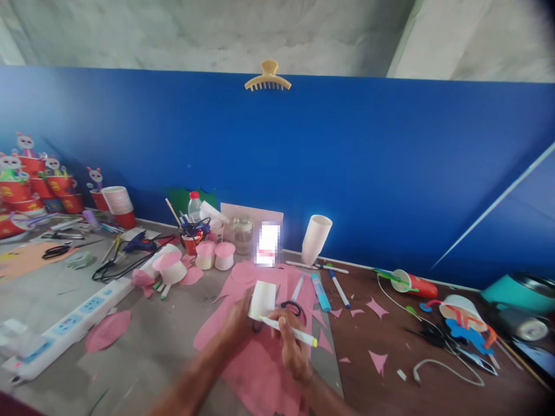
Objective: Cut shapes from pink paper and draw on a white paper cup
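Observation:
My left hand (240,315) is closed around the left side of a small white paper cup (263,296), above pink paper (255,370) on the table. In my right hand (289,341) is a white marker (299,335) with a yellow end, its tip against the lower part of the cup. Scissors with dark handles (295,309) lie just behind my right hand. A bright, blurred-out upright screen (267,244) stands behind the cup.
On the left are a white power strip (73,323), a glue gun (141,242) with cables and stacked cups (118,202). White cups (316,238) stand against the blue partition (368,162). Pink scraps (378,361), a cable (451,363) and a teal container (515,292) lie right.

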Tool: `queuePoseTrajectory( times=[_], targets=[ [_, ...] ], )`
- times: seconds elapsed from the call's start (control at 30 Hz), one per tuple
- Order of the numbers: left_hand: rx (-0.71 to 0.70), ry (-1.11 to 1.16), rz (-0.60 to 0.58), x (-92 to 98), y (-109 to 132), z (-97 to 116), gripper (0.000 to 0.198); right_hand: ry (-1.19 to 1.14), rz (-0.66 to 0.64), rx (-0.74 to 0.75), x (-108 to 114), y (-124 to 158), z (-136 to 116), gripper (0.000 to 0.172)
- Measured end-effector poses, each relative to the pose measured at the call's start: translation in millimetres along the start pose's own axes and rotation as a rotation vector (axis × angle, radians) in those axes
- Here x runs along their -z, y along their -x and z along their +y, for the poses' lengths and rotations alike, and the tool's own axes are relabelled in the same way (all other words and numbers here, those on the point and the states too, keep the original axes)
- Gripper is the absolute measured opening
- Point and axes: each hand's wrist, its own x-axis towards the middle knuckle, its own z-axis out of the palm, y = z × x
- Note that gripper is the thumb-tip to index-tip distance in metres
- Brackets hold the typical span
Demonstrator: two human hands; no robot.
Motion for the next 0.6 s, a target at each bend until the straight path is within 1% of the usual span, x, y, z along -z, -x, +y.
queuePoseTrajectory(
  times=[0.2, 0.37, 0.6],
  targets=[
    [-0.017, -0.043, -0.031, -2.8, 0, -10, 0.045, 0.0, -0.018, -0.009, 0, 2, 6, 0.047],
    [-0.042, -0.135, -0.029, -3.7, 0, -11, 0.048, 0.028, -0.02, -0.043, 0, 2, 5, 0.051],
    [-0.048, -0.118, -0.043, -4.9, 0, -16, 0.047, 0.047, -0.023, -0.054, 0, 2, 5, 0.05]
  ],
)
